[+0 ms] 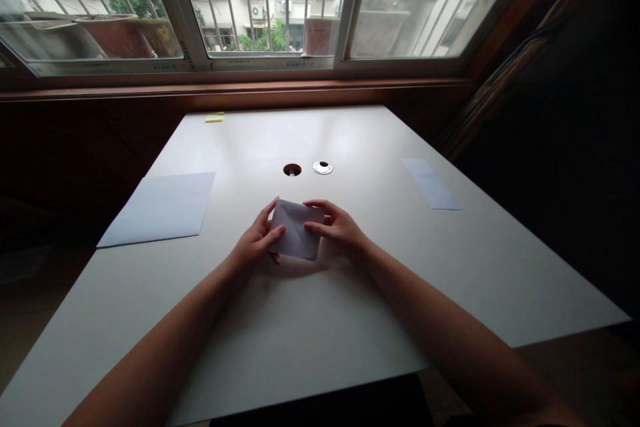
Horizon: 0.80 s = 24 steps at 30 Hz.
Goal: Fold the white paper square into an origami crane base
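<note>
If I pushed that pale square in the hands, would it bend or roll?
It might bend: the pale square looks thin, like paper. It's probably light, since the left hand and right hand hold it with just their fingers. Rolling seems unlikely, because it looks flat.

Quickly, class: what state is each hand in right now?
Left hand: closed, holding the small paper by its left side.
Right hand: closed, holding the small paper's right side.
</note>
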{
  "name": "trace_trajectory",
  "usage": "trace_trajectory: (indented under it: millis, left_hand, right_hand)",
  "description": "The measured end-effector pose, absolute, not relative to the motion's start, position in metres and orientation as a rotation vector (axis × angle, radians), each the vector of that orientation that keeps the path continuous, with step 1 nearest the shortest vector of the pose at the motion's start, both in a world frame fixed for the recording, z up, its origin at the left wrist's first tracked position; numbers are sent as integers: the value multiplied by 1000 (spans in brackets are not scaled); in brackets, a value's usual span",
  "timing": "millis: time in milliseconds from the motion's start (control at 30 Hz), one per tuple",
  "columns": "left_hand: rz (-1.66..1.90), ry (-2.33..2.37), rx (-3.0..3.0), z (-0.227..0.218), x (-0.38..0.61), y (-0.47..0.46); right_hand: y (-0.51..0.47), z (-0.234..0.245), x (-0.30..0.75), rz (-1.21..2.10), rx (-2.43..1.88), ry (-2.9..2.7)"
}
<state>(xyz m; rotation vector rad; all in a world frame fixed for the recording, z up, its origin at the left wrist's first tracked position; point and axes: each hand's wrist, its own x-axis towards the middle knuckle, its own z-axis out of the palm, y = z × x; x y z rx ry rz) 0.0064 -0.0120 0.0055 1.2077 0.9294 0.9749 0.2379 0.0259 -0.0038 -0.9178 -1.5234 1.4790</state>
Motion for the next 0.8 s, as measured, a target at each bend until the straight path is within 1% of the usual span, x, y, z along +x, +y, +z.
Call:
trace_trajectory:
  millis: [367,500,600,800]
  left_hand:
    - [917,979,1300,11,6,-17]
    - [924,1090,1381,8,5,-16]
    - [966,1140,1405,5,5,-15]
    - [1142,1123,1312,7,0,-8]
  right_hand:
    - [25,-2,236,1238,-792,-1691]
    - [24,0,235,1260,-790,-1679]
    - [23,2,235,1283,-867,-1641]
    - [23,6,237,1216,-1000,-1589]
